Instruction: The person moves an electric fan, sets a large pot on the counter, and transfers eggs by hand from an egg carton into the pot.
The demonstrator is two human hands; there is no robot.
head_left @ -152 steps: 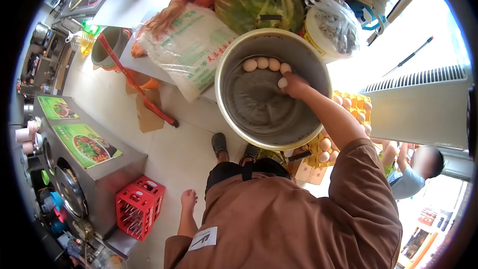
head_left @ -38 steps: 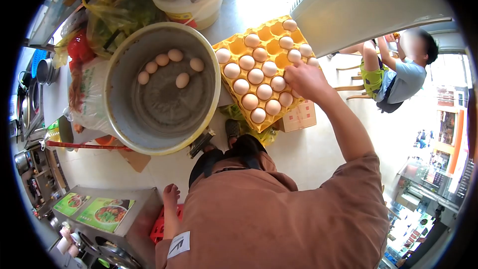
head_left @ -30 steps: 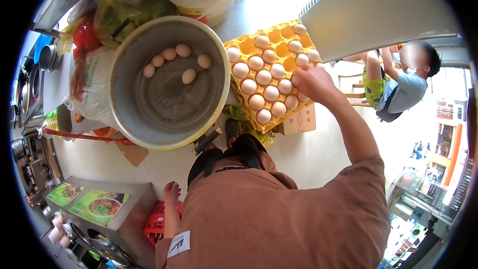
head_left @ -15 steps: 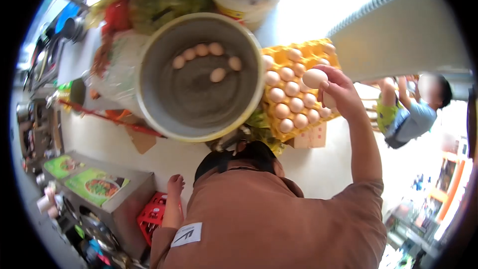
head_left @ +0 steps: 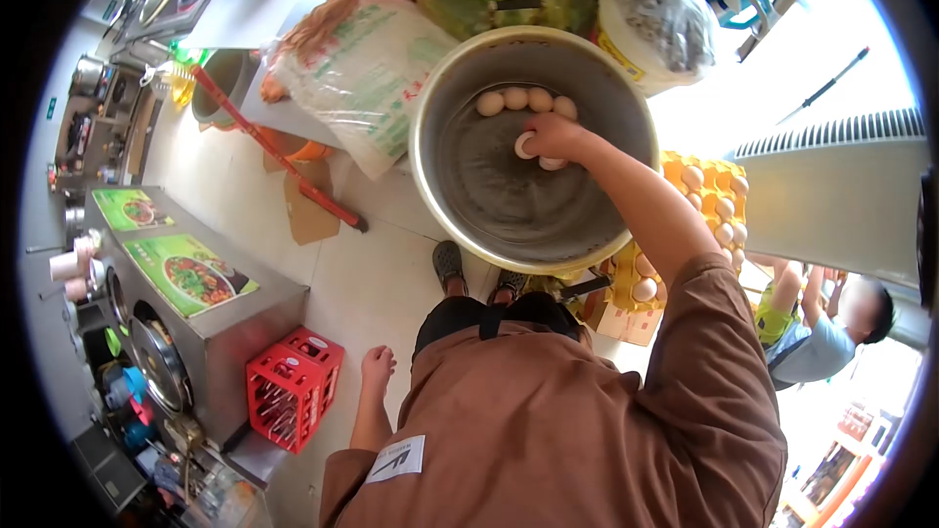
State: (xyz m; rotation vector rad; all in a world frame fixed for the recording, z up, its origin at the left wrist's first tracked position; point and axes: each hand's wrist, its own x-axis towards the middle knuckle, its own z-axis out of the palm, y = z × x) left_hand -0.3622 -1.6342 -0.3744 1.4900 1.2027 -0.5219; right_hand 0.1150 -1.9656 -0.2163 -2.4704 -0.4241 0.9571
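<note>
My right hand [head_left: 558,137] reaches down inside a large round metal pot [head_left: 426,176]. Its fingers are closed on an egg [head_left: 525,145] low over the pot's bottom. A second egg [head_left: 553,163] shows just under the hand; whether the hand also grips it I cannot tell. Several more eggs [head_left: 515,99] lie in a curved row along the far inner wall. To the right of the pot, partly behind my forearm, is a yellow egg tray [head_left: 675,171] with several eggs in it. My left hand [head_left: 379,368] hangs low at my side, fingers curled with nothing in them.
Plastic bags [head_left: 362,73] and a white bucket [head_left: 646,29] crowd the pot's far side. A red pole [head_left: 284,161] leans at left. A red crate [head_left: 293,386] stands beside a metal counter [head_left: 245,332]. Another person [head_left: 812,332] is at the right.
My right hand has gone from above the egg tray, left and down into the pot, carrying egg. The view has shifted, bringing the pot rightward. My left hand still hangs at my side.
</note>
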